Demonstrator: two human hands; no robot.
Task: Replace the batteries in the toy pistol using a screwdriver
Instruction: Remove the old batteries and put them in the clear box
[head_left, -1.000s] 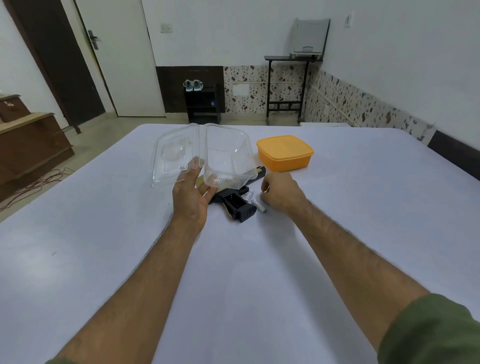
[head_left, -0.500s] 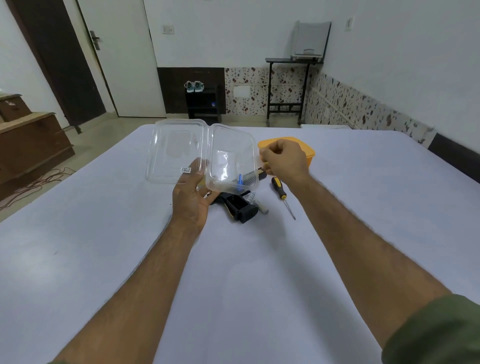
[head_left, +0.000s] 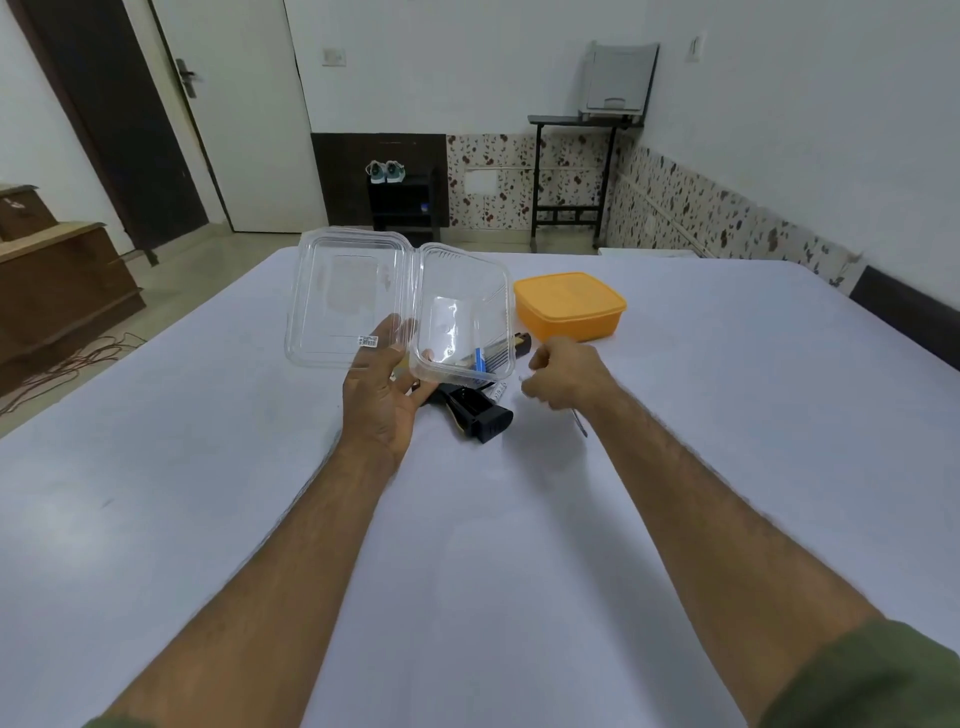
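The left hand (head_left: 382, 400) holds the open clear box (head_left: 400, 306) up from below, likely so batteries can go in or out. The toy pistol (head_left: 475, 413) lies on the worktop (head_left: 467, 545) just under the box. The right hand (head_left: 563, 379), beside the pistol, has curled fingers; what they pinch is hidden. The screwdriver (head_left: 580, 423) mostly hides behind it.

toy pistol (head_left: 475, 413): black, flat on the table under my clear box
screwdriver (head_left: 579, 422): tip showing beneath my wrist
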